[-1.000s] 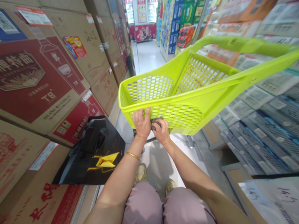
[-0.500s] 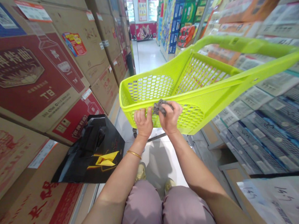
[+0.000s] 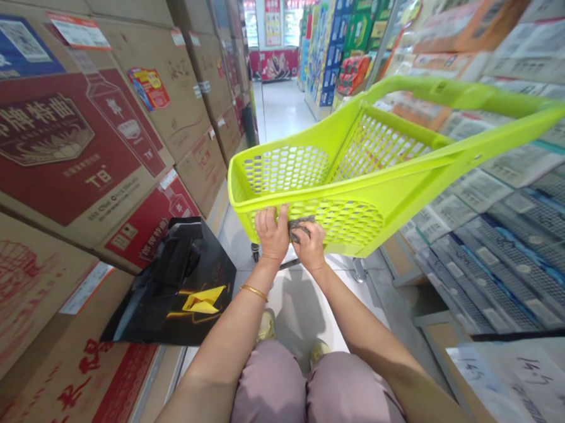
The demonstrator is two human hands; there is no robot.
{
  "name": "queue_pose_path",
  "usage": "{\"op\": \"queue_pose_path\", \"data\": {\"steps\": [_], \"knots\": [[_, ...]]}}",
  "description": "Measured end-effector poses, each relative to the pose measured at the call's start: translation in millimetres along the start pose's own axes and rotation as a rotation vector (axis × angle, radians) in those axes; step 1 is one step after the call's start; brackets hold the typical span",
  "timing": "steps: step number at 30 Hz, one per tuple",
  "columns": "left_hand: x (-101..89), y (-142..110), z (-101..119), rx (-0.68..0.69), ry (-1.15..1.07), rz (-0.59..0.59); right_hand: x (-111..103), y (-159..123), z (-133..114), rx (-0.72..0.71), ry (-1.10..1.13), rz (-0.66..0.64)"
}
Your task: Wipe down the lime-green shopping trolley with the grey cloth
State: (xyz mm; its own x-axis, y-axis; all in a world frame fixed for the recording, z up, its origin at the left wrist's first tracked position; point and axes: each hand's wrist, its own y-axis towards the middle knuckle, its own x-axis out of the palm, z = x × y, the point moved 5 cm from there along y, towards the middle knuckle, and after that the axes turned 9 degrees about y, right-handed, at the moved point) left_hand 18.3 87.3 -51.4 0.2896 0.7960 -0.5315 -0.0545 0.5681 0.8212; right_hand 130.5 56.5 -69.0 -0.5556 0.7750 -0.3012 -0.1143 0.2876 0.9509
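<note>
A lime-green plastic shopping cart point(image 3: 417, 173) with perforated sides stands in front of me, its handle to the right. My left hand point(image 3: 271, 234) is closed against its near side at the front end, fingers up and thumb toward the right. Close beside it, my right hand point(image 3: 311, 245) grips a crumpled dark grey cloth point(image 3: 302, 224) and presses it on the perforated wall below the rim. Most of the cloth is hidden by the fingers. I cannot see whether the left fingertips reach into the holes.
Stacked cardboard cartons point(image 3: 66, 147) line the left side. A black bag point(image 3: 192, 289) with a yellow piece on it leans there. Shelves of packaged goods point(image 3: 493, 251) run along the right, with a handwritten sign point(image 3: 523, 375) low down. A tiled aisle point(image 3: 281, 107) stretches ahead.
My right hand rose with the cloth toward the cart's rim and to the right, then came back down beside the left hand. The left hand has stayed on the cart's side.
</note>
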Motion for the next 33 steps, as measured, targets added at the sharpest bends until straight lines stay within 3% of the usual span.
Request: {"op": "queue_pose_path", "data": {"steps": [10,13,18,22,33], "knots": [[-2.3,0,2,0.014,0.049,0.066,6,-30,0,0.036,0.125,-0.155],[-4.0,-1,4,0.024,0.069,0.081,-3,-8,-1,0.035,0.109,-0.088],[-4.2,-3,6,0.021,0.058,0.08,-25,54,1,0.056,0.015,0.159],[-3.3,-3,5,0.008,0.05,0.089,-25,74,1,0.025,0.03,0.16],[-9.2,-1,7,0.036,0.084,0.1,0,-7,3,0.053,0.114,-0.062]]}}
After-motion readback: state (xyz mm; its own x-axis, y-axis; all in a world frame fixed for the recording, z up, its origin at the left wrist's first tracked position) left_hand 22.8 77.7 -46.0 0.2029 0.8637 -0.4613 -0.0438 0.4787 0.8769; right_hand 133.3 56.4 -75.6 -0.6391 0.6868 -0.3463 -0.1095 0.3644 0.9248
